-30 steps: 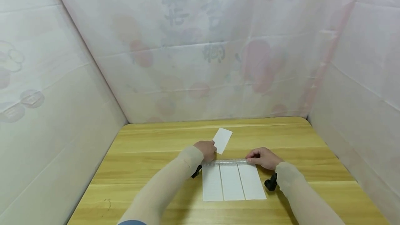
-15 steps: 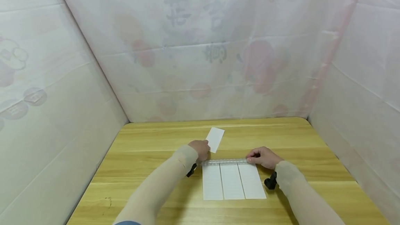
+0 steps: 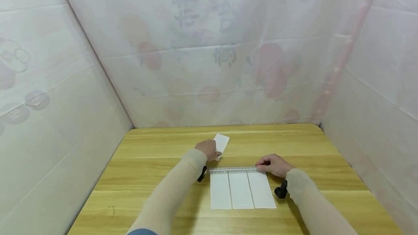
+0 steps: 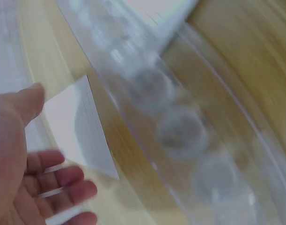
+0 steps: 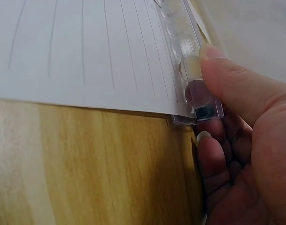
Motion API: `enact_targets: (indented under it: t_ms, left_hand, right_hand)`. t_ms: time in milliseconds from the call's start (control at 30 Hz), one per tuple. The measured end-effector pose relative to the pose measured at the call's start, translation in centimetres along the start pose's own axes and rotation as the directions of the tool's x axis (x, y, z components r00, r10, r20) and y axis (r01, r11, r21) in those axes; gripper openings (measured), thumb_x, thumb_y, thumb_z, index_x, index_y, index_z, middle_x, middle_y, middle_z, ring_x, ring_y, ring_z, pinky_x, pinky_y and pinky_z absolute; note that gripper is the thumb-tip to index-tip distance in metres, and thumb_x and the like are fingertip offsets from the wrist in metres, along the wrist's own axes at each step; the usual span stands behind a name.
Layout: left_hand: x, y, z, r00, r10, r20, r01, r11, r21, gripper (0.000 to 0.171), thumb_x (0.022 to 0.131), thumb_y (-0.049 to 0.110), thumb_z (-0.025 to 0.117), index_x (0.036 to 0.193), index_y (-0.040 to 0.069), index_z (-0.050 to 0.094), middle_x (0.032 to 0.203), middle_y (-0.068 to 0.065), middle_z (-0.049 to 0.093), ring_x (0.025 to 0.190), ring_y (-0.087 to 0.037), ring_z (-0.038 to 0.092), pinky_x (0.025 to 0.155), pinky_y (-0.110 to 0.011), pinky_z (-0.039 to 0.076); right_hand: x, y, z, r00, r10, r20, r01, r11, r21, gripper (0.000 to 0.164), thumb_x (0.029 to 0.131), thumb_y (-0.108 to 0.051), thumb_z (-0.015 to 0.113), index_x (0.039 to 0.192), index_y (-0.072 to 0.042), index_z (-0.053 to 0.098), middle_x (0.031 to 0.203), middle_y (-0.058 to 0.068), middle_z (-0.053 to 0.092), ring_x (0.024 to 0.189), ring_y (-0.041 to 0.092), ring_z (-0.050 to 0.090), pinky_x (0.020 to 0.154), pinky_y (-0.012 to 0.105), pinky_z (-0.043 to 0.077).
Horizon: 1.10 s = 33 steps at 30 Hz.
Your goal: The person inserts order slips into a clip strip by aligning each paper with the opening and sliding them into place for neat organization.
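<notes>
Three lined white paper slips (image 3: pixel 241 191) lie side by side, their far ends at a clear plastic strip (image 3: pixel 233 170) with a row of round shapes in it. My right hand (image 3: pixel 275 165) pinches the strip's right end; in the right wrist view the thumb presses on top of the clear strip (image 5: pixel 192 70), fingers at its end. My left hand (image 3: pixel 206 149) is over a loose white paper slip (image 3: pixel 222 141) beyond the strip. In the left wrist view the left hand (image 4: pixel 14 159) has thumb and fingers spread beside the loose slip (image 4: pixel 77 122), with nothing gripped between them.
The wooden table (image 3: pixel 147 148) spreads around the paper. Pale printed fabric walls (image 3: pixel 209 104) stand at the back and both sides. Dark wrist camera mounts (image 3: pixel 281 190) sit close beside the paper slips.
My left hand and the loose slip have shifted left; the hand now reaches further over the slip. My right hand stays at the strip's right end.
</notes>
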<state>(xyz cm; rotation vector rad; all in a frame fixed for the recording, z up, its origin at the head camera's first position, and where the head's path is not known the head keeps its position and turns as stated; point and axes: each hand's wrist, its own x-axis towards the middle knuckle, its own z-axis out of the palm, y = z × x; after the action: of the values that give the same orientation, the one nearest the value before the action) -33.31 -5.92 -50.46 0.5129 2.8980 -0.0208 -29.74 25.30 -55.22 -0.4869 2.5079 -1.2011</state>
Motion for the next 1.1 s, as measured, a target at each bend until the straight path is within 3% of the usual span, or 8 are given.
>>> enact_targets:
  t_ms: [100, 233, 367, 567, 833, 1100]
  left_hand:
    - [0.9, 0.6, 0.7, 0.995, -0.093, -0.045, 0.091, 0.995, -0.045, 0.062, 0.093, 0.058, 0.051, 0.117, 0.002, 0.060, 0.108, -0.010, 0.064, 0.080, -0.020, 0.065, 0.064, -0.034, 0.054]
    - [1.7, 0.7, 1.7, 0.983, -0.178, -0.044, 0.173, 0.981, -0.088, 0.073, 0.089, 0.064, 0.051, 0.126, 0.001, 0.058, 0.121, -0.012, 0.060, 0.098, -0.024, 0.062, 0.072, -0.038, 0.054]
    - [0.8, 0.7, 1.8, 0.979, -0.203, 0.001, 0.203, 0.978, -0.047, 0.074, 0.093, 0.063, 0.046, 0.136, 0.003, 0.048, 0.129, -0.011, 0.050, 0.116, -0.025, 0.050, 0.086, -0.040, 0.050]
    - [-0.6, 0.4, 1.0, 0.984, -0.179, 0.018, 0.179, 0.984, 0.023, 0.062, 0.096, 0.057, 0.045, 0.139, 0.011, 0.046, 0.129, -0.011, 0.047, 0.116, -0.026, 0.048, 0.085, -0.040, 0.050]
    - [0.5, -3.1, 2.1, 0.981, -0.179, 0.071, 0.183, 0.982, -0.040, 0.060, 0.096, 0.054, 0.049, 0.142, 0.015, 0.043, 0.132, -0.014, 0.045, 0.120, -0.031, 0.047, 0.087, -0.046, 0.048]
    - [-1.1, -7.0, 1.3, 0.977, -0.173, 0.123, 0.189, 0.973, -0.135, 0.052, 0.097, 0.043, 0.055, 0.133, 0.007, 0.048, 0.122, -0.019, 0.048, 0.099, -0.031, 0.055, 0.082, -0.042, 0.049]
  right_hand:
    - [-0.1, 0.0, 0.0, 1.000, 0.001, -0.002, -0.001, 1.000, 0.002, 0.020, 0.090, -0.030, 0.068, 0.100, -0.013, 0.073, 0.100, 0.001, 0.066, 0.092, 0.019, 0.056, 0.081, 0.035, 0.045]
    - [0.1, -0.1, 0.2, 1.000, -0.001, -0.003, 0.001, 1.000, 0.004, 0.018, 0.091, -0.028, 0.067, 0.100, -0.013, 0.073, 0.100, 0.001, 0.066, 0.092, 0.019, 0.056, 0.081, 0.036, 0.045]
    - [0.2, -0.2, 0.6, 1.000, -0.009, 0.000, 0.009, 1.000, 0.007, 0.018, 0.091, -0.028, 0.067, 0.100, -0.013, 0.073, 0.100, 0.001, 0.066, 0.092, 0.019, 0.056, 0.082, 0.036, 0.045]
    - [0.1, -0.1, 0.6, 1.000, -0.005, -0.006, 0.005, 1.000, 0.012, 0.019, 0.091, -0.029, 0.067, 0.100, -0.013, 0.073, 0.100, 0.001, 0.066, 0.092, 0.019, 0.056, 0.081, 0.036, 0.045]
    - [0.1, -0.5, 0.3, 1.000, -0.003, -0.012, 0.003, 1.000, -0.006, 0.021, 0.091, -0.031, 0.067, 0.101, -0.013, 0.073, 0.100, 0.001, 0.066, 0.093, 0.019, 0.056, 0.081, 0.036, 0.045]
    - [0.1, -0.9, 0.1, 1.000, 0.007, -0.010, -0.007, 1.000, -0.017, 0.019, 0.092, -0.029, 0.067, 0.100, -0.013, 0.073, 0.100, 0.001, 0.066, 0.093, 0.018, 0.057, 0.081, 0.032, 0.045]
